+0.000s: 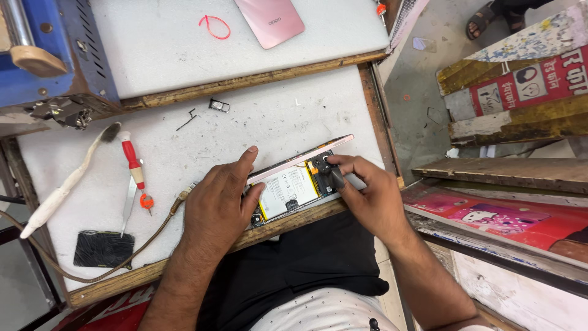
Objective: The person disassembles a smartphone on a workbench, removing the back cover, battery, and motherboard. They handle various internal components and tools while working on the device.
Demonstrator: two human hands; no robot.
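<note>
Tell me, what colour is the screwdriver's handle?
Red, with a white band, on the small screwdriver lying on the white worktop; the head view shows it.

The left hand covers the near-left end of the opened phone, and the right hand hides its right end. The blue machine at far left is cut off by the edge. The small metal tray is too small to make out.
</note>
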